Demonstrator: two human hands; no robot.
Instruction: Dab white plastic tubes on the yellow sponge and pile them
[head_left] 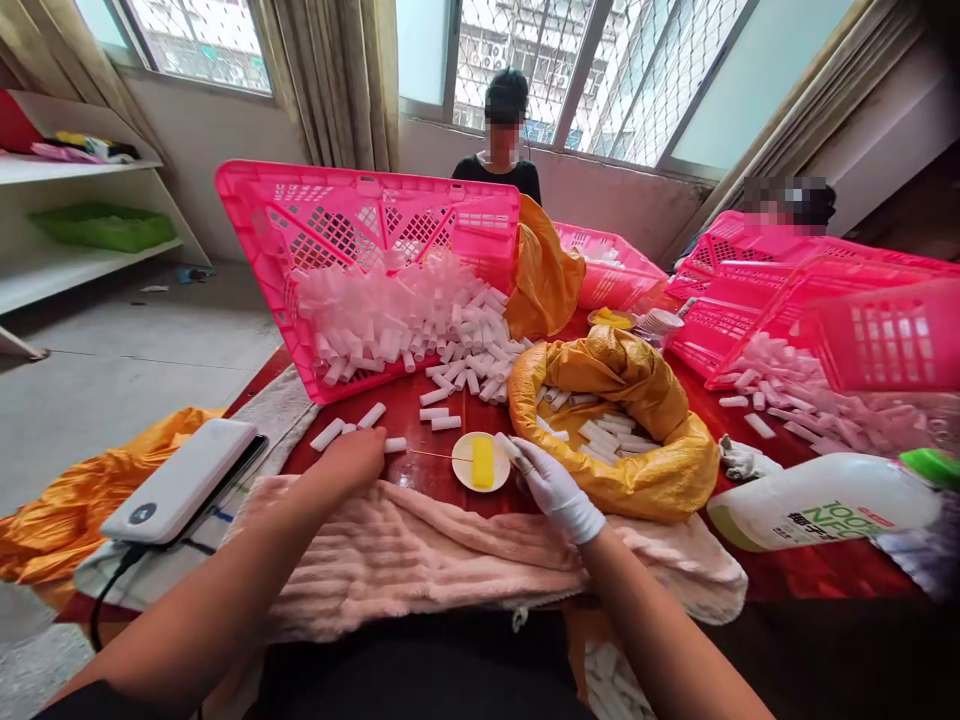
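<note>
My left hand [352, 462], bare, rests low over the red table with fingers curled; a short white tube [395, 444] sticks out at its fingertips. Two more white tubes lie just beyond that hand. My right hand [551, 492], in a white glove, pinches another white tube [504, 449] at the right rim of a small round dish [459, 467]. In the dish sits a yellow block [483, 463], and a thin stick [439, 456] runs from it toward my left hand. Right of the gloved hand, an orange sack [690, 460] with rolled edges holds several white tubes.
A tilted pink crate [367, 190] spills a heap of tubes [427, 330] onto the table. Pink towel [420, 560] covers the near edge. A power bank [180, 480] lies left, a large bottle [817, 505] right. More pink crates [735, 300] and two people are beyond.
</note>
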